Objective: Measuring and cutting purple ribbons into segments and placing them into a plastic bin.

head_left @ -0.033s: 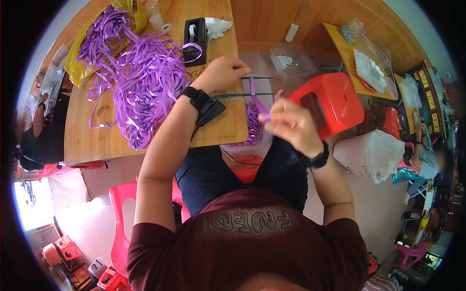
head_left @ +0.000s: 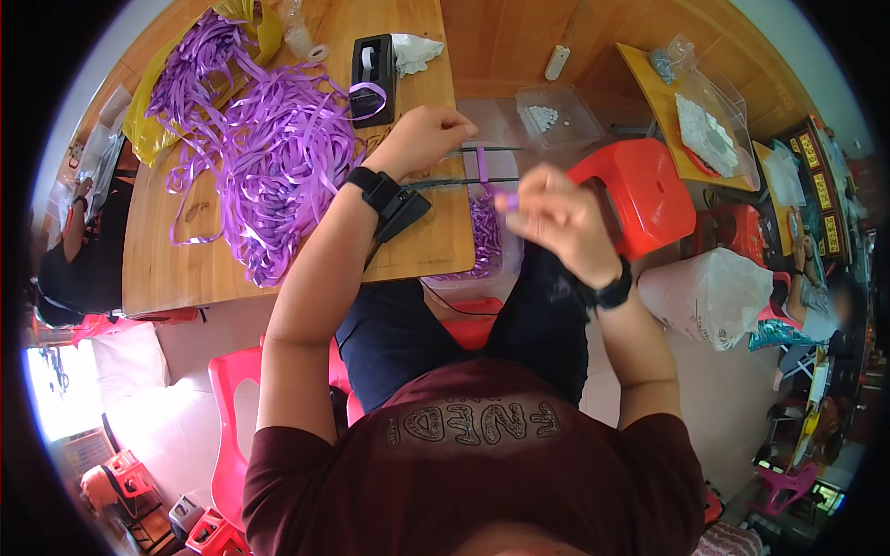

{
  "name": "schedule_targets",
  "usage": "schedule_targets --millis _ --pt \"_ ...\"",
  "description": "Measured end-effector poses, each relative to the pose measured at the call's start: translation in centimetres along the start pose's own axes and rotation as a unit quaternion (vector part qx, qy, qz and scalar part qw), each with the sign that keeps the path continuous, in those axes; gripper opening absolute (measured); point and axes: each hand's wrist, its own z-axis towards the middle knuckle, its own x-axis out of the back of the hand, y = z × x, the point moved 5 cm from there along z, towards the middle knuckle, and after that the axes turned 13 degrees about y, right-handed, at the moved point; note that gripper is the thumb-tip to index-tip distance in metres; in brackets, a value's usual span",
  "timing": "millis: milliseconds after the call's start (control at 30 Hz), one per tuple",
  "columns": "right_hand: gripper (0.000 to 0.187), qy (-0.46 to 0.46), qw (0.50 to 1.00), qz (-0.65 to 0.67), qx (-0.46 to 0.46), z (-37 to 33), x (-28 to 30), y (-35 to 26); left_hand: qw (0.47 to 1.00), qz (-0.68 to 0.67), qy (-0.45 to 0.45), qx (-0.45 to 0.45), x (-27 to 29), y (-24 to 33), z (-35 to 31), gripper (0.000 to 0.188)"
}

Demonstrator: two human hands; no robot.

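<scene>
Beyond the table's right edge, a strip of purple ribbon (head_left: 482, 165) runs across two thin dark rods (head_left: 501, 179). My left hand (head_left: 428, 137) is beside the rods' left end, its fingers bent together; what they hold, if anything, is hidden. Slightly blurred, my right hand (head_left: 567, 222) pinches a purple ribbon end (head_left: 506, 201) to the right of the rods. Below the rods, a clear plastic bin (head_left: 508, 264) contains more purple ribbon pieces. A big tangle of purple ribbon (head_left: 278, 167) covers the table left of my left forearm.
On the wooden table (head_left: 408, 255) stand a black tape dispenser (head_left: 374, 82) and a yellow plastic bag (head_left: 144, 120) of ribbon. A red stool (head_left: 649, 199) is at right, near a white sack (head_left: 705, 292). A clear tub (head_left: 561, 130) lies ahead. Other people sit at both sides.
My right hand has shifted slightly, with its fingers higher and more curled. The ribbon across the rods now hangs straighter. My left hand is almost unmoved.
</scene>
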Motion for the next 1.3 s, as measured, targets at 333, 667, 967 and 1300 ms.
schedule_targets --millis 333,667,967,1300 --pt "0.041 0.028 0.974 0.031 -0.222 10.8 -0.8 8.7 0.988 -0.099 0.116 -0.019 1.8 -0.8 0.5 0.034" --pt "0.040 0.045 0.957 -0.001 -0.286 10.4 -1.2 11.4 0.993 -0.064 0.091 -0.040 1.3 -0.4 0.1 0.033" --pt "0.039 0.060 0.958 -0.011 -0.281 10.2 -1.0 14.0 0.996 -0.007 0.045 -0.073 0.3 1.2 -0.8 0.026" --pt "0.037 0.025 0.873 0.118 -0.472 6.7 1.4 18.5 0.971 0.094 0.024 -0.220 -1.4 0.7 -0.4 0.024"
